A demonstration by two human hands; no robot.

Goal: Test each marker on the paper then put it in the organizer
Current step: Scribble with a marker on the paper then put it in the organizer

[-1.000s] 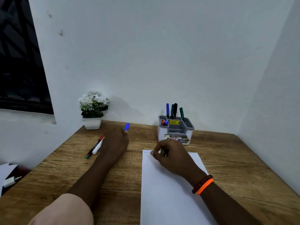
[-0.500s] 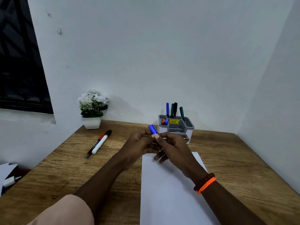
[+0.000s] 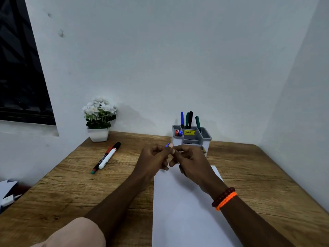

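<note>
1. We see our two hands meeting above the far end of the paper (image 3: pixel 187 207), just in front of the organizer (image 3: pixel 191 139).
2. Our left hand (image 3: pixel 154 160) has its fingers curled, pinching a blue marker (image 3: pixel 167 145) of which only a small blue end shows above the fingertips.
3. Our right hand (image 3: pixel 189 162) is curled too, its fingertips touching the same marker from the right; how much of the marker it holds, we cannot tell.
4. The paper lies flat on the desk (image 3: pixel 258 175), reaching from near us toward the organizer.
5. The organizer stands at the far edge by the wall, with several markers upright in its back compartment and two short ones, red and blue, in the left one.
6. Two more markers (image 3: pixel 106 157) lie side by side on the desk to the left, well apart from the hands.
7. A small plant (image 3: pixel 99 118) in a white pot sits in the far left corner.
8. Our right wrist wears a bracelet (image 3: pixel 224 199).
</note>
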